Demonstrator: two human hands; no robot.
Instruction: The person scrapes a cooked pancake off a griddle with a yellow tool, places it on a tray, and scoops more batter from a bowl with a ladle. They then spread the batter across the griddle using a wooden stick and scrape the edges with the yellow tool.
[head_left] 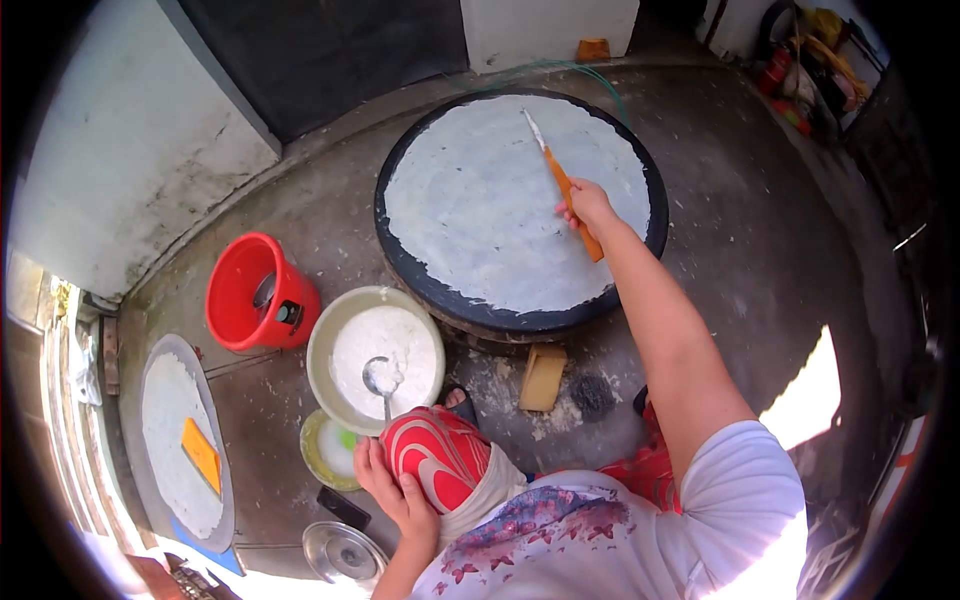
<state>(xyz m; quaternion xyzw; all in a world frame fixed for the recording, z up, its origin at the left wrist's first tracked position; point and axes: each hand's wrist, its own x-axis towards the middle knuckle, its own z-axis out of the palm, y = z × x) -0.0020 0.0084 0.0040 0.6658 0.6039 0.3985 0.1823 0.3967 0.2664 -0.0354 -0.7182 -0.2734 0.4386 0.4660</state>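
Observation:
A round black griddle (pixel 660 200) is covered almost to its rim by a thin pale layer of batter (pixel 480 200). My right hand (pixel 588 207) is closed round the orange-brown handle of a long spatula (pixel 562 180), whose pale blade lies over the upper right part of the layer. Down by my knee, my left hand (pixel 400 497) rests with its fingers apart and holds nothing. Just above it stands a wide bowl (pixel 318 365) of white batter, with a metal ladle (pixel 380 378) in it.
A red bucket (pixel 228 300) stands left of the bowl, and a smaller green-rimmed bowl (pixel 312 455) below it. A round tray (pixel 228 500) with a pale sheet and an orange scraper (pixel 202 455) lies far left. Near my feet are a metal lid (pixel 343 553) and a yellowish block (pixel 543 378).

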